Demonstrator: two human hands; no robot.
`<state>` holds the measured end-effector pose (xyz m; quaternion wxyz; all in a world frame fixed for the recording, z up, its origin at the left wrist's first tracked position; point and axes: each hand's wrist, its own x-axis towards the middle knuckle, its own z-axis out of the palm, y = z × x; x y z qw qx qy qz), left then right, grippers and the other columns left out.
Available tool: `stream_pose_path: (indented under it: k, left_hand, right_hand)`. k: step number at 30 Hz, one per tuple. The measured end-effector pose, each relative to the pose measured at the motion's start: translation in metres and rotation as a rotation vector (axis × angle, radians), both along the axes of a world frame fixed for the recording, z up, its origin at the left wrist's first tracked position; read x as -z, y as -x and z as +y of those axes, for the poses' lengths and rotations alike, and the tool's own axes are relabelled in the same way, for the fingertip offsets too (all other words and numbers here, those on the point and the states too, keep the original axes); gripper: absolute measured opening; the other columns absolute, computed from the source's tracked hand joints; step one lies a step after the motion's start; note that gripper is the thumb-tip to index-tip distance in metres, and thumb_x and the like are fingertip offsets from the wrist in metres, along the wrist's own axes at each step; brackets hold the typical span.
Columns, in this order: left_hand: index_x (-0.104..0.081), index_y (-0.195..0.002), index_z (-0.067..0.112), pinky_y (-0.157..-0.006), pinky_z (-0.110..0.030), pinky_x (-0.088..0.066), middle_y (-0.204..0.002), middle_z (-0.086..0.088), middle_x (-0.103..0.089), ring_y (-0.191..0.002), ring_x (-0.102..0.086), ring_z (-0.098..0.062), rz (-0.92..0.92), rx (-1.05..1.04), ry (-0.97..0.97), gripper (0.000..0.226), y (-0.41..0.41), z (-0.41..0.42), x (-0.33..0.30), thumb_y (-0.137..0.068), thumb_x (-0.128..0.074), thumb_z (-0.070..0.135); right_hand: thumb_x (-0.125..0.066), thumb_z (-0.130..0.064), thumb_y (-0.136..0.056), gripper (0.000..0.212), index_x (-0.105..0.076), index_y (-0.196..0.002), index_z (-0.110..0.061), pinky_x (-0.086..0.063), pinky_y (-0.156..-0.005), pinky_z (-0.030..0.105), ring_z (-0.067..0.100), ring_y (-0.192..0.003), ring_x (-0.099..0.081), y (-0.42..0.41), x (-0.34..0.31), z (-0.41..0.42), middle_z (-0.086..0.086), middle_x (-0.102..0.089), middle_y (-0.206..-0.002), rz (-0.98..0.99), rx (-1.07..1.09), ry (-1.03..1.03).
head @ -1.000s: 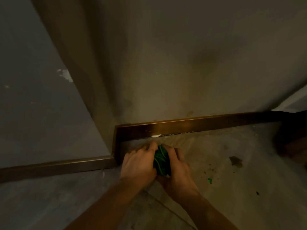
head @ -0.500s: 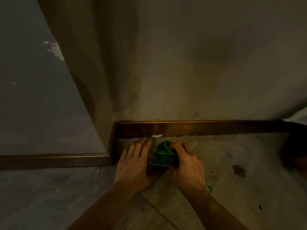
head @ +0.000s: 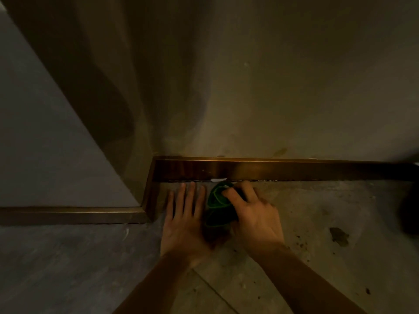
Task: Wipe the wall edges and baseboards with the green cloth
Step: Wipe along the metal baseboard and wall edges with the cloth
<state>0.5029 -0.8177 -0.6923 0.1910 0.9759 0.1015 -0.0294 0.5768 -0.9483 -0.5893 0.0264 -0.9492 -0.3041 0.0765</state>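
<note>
Dim plaster wall (head: 272, 87) was seen meeting a brown baseboard (head: 294, 169) that turned an outer corner at the left, above a stained concrete floor (head: 317, 257). Left hand (head: 184, 219) was laid flat on the floor, fingers spread, nothing held. Right hand (head: 254, 214) was curled over the bunched green cloth (head: 217, 201), which was pressed to the floor just below the baseboard, between the hands. Cloth was judged soft, light and limp, best gripped as a wad from above. A white fleck (head: 218, 179) was noted under the baseboard's lower edge.
</note>
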Motion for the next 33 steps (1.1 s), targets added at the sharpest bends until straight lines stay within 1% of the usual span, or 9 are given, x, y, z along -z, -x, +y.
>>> stream_pose_path:
  k: [4, 9, 15, 19, 21, 23, 25, 28, 33]
  left_hand:
    - [-0.007, -0.159, 0.01, -0.122, -0.058, -0.013, -0.168, -0.013, -0.006, -0.154, 0.005, -0.029, 0.019, -0.022, -0.044, 0.126, -0.002, 0.006, -0.003, -0.071, -0.029, 0.098]
    - [-0.004, -0.158, 0.009, -0.122, -0.057, -0.012, -0.167, -0.016, 0.002, -0.154, 0.011, -0.029, 0.05, -0.039, -0.089, 0.127, -0.002, 0.013, -0.009, -0.07, -0.02, 0.099]
    - [-0.014, -0.157, 0.006, -0.121, -0.059, -0.016, -0.166, -0.02, -0.005, -0.154, 0.004, -0.032, 0.041, -0.027, -0.104, 0.124, 0.002, 0.004, -0.013, -0.072, -0.028, 0.096]
    - [-0.014, -0.157, 0.004, -0.12, -0.059, -0.017, -0.166, -0.02, -0.007, -0.154, 0.002, -0.032, 0.031, -0.028, -0.095, 0.124, 0.002, 0.003, -0.016, -0.074, -0.023, 0.096]
    - [-0.014, -0.157, 0.004, -0.12, -0.059, -0.018, -0.166, -0.021, -0.01, -0.154, -0.001, -0.032, 0.014, -0.021, -0.087, 0.122, 0.002, 0.003, -0.017, -0.075, -0.024, 0.095]
    - [-0.012, -0.157, 0.005, -0.12, -0.059, -0.017, -0.166, -0.02, -0.01, -0.154, -0.001, -0.032, 0.012, -0.022, -0.088, 0.123, 0.001, 0.003, -0.018, -0.075, -0.024, 0.095]
    - [-0.012, -0.157, 0.004, -0.121, -0.058, -0.016, -0.166, -0.02, -0.008, -0.154, 0.001, -0.032, 0.021, -0.024, -0.095, 0.126, 0.001, 0.004, -0.018, -0.073, -0.024, 0.097]
    - [-0.013, -0.157, 0.003, -0.122, -0.058, -0.014, -0.166, -0.02, -0.008, -0.154, 0.002, -0.03, 0.022, -0.025, -0.097, 0.128, 0.001, 0.003, -0.018, -0.073, -0.027, 0.098]
    - [-0.008, -0.158, 0.006, -0.122, -0.058, -0.013, -0.167, -0.018, -0.003, -0.154, 0.007, -0.029, 0.032, -0.034, -0.092, 0.127, 0.0, 0.003, -0.017, -0.072, -0.024, 0.099]
  right_hand:
    - [-0.087, -0.023, -0.057, 0.072, -0.052, -0.12, -0.025, -0.055, -0.059, 0.042, 0.032, -0.096, -0.058, -0.015, 0.0, 0.019, 0.009, -0.051, -0.117, -0.044, -0.119, 0.054]
    - [-0.08, -0.026, -0.07, 0.065, -0.045, -0.125, -0.023, -0.055, -0.065, 0.045, 0.034, -0.107, -0.049, -0.021, 0.009, 0.044, 0.012, -0.042, -0.126, -0.07, -0.237, 0.096]
    - [-0.074, -0.019, -0.077, 0.053, -0.054, -0.126, -0.016, -0.056, -0.067, 0.045, 0.033, -0.109, -0.049, -0.014, 0.017, 0.051, 0.014, -0.046, -0.128, -0.108, -0.247, 0.102]
    - [-0.063, -0.02, -0.084, 0.046, -0.053, -0.128, -0.015, -0.054, -0.077, 0.049, 0.034, -0.112, -0.045, -0.017, 0.02, 0.053, 0.014, -0.041, -0.131, -0.127, -0.233, 0.096]
    - [-0.064, -0.03, -0.081, 0.055, -0.049, -0.132, -0.015, -0.05, -0.082, 0.051, 0.035, -0.114, -0.042, -0.022, 0.02, 0.052, 0.013, -0.036, -0.134, -0.096, -0.266, 0.114]
    - [-0.069, -0.043, -0.072, 0.075, -0.043, -0.137, -0.017, -0.047, -0.083, 0.05, 0.034, -0.114, -0.038, -0.028, 0.019, 0.048, 0.012, -0.03, -0.136, -0.058, -0.306, 0.161]
    - [-0.074, -0.039, -0.072, 0.079, -0.039, -0.14, -0.019, -0.048, -0.079, 0.049, 0.036, -0.112, -0.038, -0.031, 0.019, 0.045, 0.011, -0.025, -0.138, -0.063, -0.318, 0.186]
    - [-0.068, -0.022, -0.083, 0.063, -0.041, -0.14, -0.016, -0.053, -0.071, 0.048, 0.04, -0.103, -0.047, -0.029, 0.022, 0.044, 0.016, -0.029, -0.141, -0.13, -0.319, 0.186]
    - [-0.052, -0.014, -0.091, 0.038, -0.052, -0.128, -0.007, -0.053, -0.053, 0.041, 0.036, -0.085, -0.056, -0.03, 0.027, 0.047, 0.018, -0.047, -0.128, -0.271, -0.365, 0.189]
